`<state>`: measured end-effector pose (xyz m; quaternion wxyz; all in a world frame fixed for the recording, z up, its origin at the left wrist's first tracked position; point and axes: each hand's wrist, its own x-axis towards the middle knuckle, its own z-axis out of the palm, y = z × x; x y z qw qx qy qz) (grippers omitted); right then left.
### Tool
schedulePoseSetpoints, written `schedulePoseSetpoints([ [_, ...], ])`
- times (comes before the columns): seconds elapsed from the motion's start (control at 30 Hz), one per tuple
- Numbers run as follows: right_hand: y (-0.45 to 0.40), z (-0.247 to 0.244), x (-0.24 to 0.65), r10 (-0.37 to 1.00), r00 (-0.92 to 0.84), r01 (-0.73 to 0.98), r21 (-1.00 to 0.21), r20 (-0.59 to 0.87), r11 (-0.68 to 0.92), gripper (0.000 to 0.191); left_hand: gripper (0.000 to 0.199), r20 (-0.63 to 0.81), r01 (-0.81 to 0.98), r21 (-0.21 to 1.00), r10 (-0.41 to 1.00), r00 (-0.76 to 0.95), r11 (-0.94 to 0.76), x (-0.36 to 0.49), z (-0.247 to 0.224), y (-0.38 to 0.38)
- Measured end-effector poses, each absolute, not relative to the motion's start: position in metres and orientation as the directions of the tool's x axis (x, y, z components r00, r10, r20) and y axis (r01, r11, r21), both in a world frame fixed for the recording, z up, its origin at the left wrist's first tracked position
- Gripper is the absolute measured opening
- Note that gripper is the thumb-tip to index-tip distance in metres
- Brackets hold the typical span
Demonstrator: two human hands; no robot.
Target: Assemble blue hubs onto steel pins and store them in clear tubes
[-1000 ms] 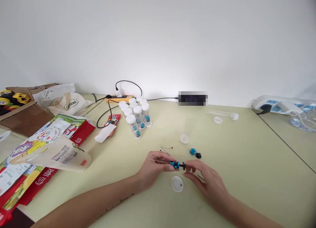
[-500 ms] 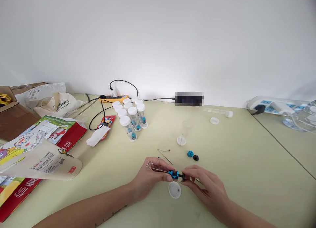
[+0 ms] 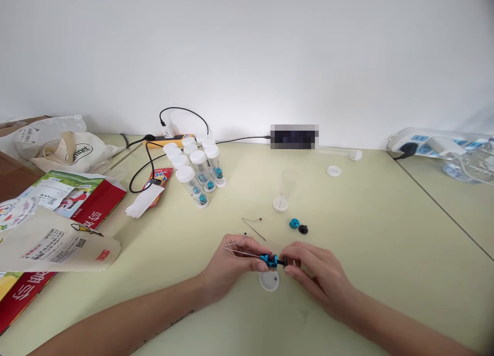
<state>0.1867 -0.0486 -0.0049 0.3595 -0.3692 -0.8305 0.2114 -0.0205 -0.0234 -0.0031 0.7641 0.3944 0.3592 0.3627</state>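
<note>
My left hand [image 3: 231,263] pinches a small blue metal part [image 3: 266,261] between thumb and fingers. A thin bent wire [image 3: 233,247] with a dark tip runs back from this part over the hand. From the right, the fingertips of my right hand [image 3: 320,273] are closed on a black disc-shaped piece [image 3: 285,262], whose dark stem meets the blue part. Just below lies a white cap [image 3: 269,282] with a small dark bit inside. Beyond my hands are a second bent wire [image 3: 252,228], a loose blue piece [image 3: 294,223] and a black piece [image 3: 303,229].
Several white-capped clear tubes [image 3: 198,158] with blue parts stand left of centre. Behind my hands is a clear tube with a white base [image 3: 280,204]. Another tube [image 3: 355,155] lies near a white lid [image 3: 334,171]. Bags [image 3: 77,243] and power strips [image 3: 432,142] flank the table.
The camera view has tilted, so the table's things sit higher and slightly further left in the picture. Both hands keep their grip on the blue part and the black piece.
</note>
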Motion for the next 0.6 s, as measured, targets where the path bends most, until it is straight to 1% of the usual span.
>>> schedulePoseSetpoints([
  [0.1,-0.0480,-0.0037,0.1861,0.765,-0.485,0.465,-0.616,0.424,0.636,0.015,0.019,-0.261,-0.275,0.858,0.829,0.495,0.434,-0.0201,-0.0027,-0.0238],
  [0.17,-0.0481,-0.0043,0.1850,0.772,-0.477,0.484,-0.608,0.419,0.629,0.011,0.019,-0.271,-0.274,0.854,0.828,0.490,0.442,-0.0200,-0.0022,-0.0234],
  [0.23,-0.0486,-0.0061,0.1840,0.768,-0.462,0.486,-0.599,0.443,0.637,0.009,0.019,-0.289,-0.263,0.853,0.829,0.479,0.450,-0.0202,-0.0016,-0.0228],
  [0.37,-0.0490,-0.0094,0.1834,0.716,-0.449,0.424,-0.577,0.535,0.698,0.019,0.019,-0.303,-0.256,0.848,0.820,0.487,0.465,-0.0208,-0.0014,-0.0219],
  [0.47,-0.0487,-0.0091,0.1841,0.704,-0.453,0.412,-0.572,0.547,0.709,0.021,0.019,-0.299,-0.256,0.847,0.816,0.495,0.466,-0.0209,-0.0022,-0.0217],
  [0.6,-0.0487,-0.0059,0.1848,0.723,-0.470,0.428,-0.585,0.507,0.689,0.013,0.018,-0.283,-0.256,0.848,0.806,0.520,0.463,-0.0217,-0.0041,-0.0218],
])
